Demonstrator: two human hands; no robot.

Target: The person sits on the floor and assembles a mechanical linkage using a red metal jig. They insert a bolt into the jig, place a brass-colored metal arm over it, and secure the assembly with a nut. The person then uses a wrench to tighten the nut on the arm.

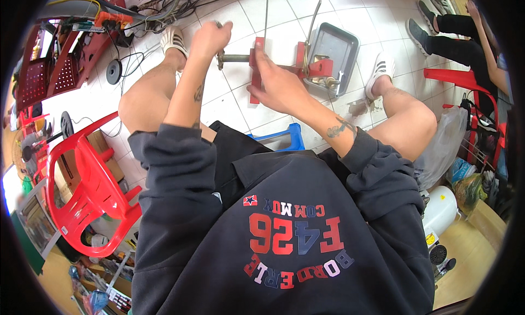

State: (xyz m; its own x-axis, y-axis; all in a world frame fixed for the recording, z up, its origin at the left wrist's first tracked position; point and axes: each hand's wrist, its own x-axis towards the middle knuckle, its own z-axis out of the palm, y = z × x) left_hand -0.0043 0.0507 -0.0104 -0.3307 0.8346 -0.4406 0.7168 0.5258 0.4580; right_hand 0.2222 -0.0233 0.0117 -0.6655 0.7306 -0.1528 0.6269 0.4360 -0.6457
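A red metal clamp frame (319,69), like a small vise, stands over the tiled floor between my legs, with a metal screw shaft (236,58) sticking out to the left. At the shaft's end, my left hand (212,40) is closed round a bar handle (220,62), mostly hidden by the fingers. My right hand (280,87) lies against the frame's left upright plate, fingers stretched and thumb spread. Two thin metal rods (266,17) rise beyond the frame. Brass-coloured and metal parts (330,81) sit at its right end, over a grey tray (350,52).
A blue plastic stool (296,137) shows below me. To the left are a red chair (82,189), a red perforated rack (57,69) and loose cables (164,11). Another person's dark-clad legs (456,44) are at the far right, near a clear plastic bag (445,145).
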